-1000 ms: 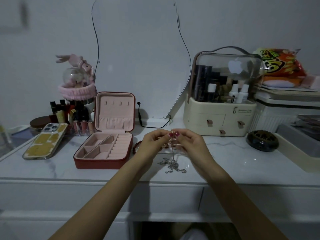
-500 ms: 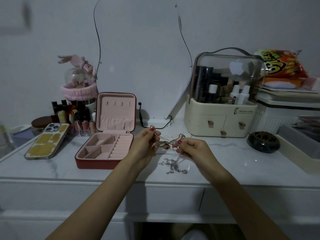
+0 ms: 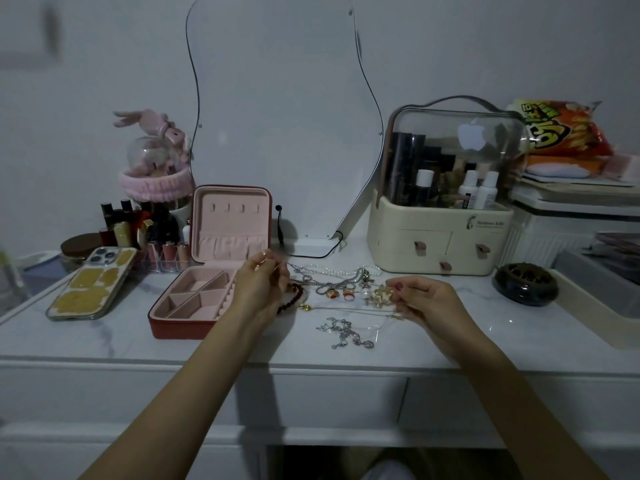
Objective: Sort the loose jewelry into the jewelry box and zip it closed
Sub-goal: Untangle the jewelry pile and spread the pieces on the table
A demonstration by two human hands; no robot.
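Observation:
The red jewelry box (image 3: 180, 327) with pink lining stands open on the marble top, its lid upright and its compartments bare. My left hand (image 3: 263, 285) is just right of the box and pinches one end of a thin chain necklace (image 3: 346, 308). My right hand (image 3: 426, 303) pinches the other end, so the chain stretches between them above the table. Loose jewelry lies between my hands: a pearl strand (image 3: 332, 270), several rings (image 3: 341, 292), a dark bead bracelet (image 3: 294, 299) and a tangle of silver chains (image 3: 346, 336).
A phone (image 3: 91, 284) lies left of the box, with lipsticks (image 3: 138, 233) behind it. A wavy mirror (image 3: 277, 116) leans on the wall. A cream cosmetics organizer (image 3: 440, 237) and a dark round dish (image 3: 524, 284) stand at the right.
My hands were together in front of me holding the chain; they have drawn apart, left toward the box and right outward, stretching it and uncovering the jewelry beneath.

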